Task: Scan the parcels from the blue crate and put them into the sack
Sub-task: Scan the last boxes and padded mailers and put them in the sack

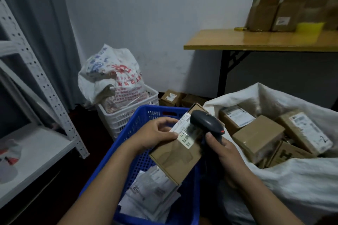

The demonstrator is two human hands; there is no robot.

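Boxes point(257, 137) fill the sack point(292, 179); mailers point(151, 193) remain in the crate point(113, 153). The left hand point(153, 135) pinches a parcel point(175, 159) while the right hand point(223, 150) grips the scanner point(206, 121).

Left forearm point(102, 179), right forearm point(256, 188) bare, stretched forward. Left hand point(155, 136) pinches parcel point(173, 159), thumb on label side. Right hand point(224, 150) curled round scanner point(206, 122) handle, close beside left hand.

Matt brown cardboard on the parcel point(175, 159), a smooth white paper label point(184, 129) across it. The scanner point(206, 122): dark matt plastic. The blue crate point(146, 109), perforated plastic, faint sheen. The sack point(292, 184) looks coarse woven white fabric. The table point(256, 40) top, glossy yellowish wood, catching the light.
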